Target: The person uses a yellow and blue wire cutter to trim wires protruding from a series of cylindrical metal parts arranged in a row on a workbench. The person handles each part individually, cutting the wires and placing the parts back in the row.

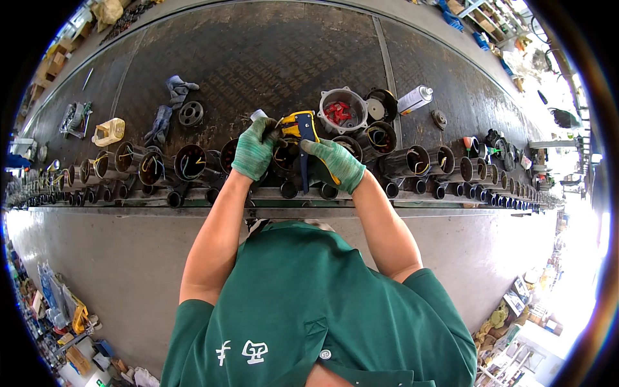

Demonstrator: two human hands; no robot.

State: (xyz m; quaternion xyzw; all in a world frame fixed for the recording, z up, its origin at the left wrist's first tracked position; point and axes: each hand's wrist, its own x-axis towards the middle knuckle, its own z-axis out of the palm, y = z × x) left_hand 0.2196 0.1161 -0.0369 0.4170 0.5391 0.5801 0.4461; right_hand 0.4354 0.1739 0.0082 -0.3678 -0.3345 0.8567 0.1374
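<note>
Closest to my camera was the green work shirt (pixel 309 303), filling the lower middle of the view, with both bare forearms rising from it toward the bench. Both hands wore green knitted gloves. My right hand (pixel 335 164) was wrapped around the handles of a yellow and blue wire stripper (pixel 301 132), fingers curled tight on it, the tool standing roughly upright between the two hands. My left hand (pixel 255 148) was closed at the tool's upper left, its fingertips pinched at the head; I could not tell what they held there, since the glove hid it. The stripper sat just above a long row of dark round housings (pixel 191 161) lying side by side along the near edge of the metal workbench (pixel 258 58), several with yellow and dark wires showing inside their open mouths. Just beyond the tool stood a grey round container (pixel 342 109) holding red connectors, and to its right a white spray can (pixel 414 99) lay on its side. Farther left on the bench lay a pair of dark grey gloves (pixel 169 106), a small black ring-shaped part (pixel 191 113) beside them, and a cream-coloured plastic piece (pixel 108 131).
</note>
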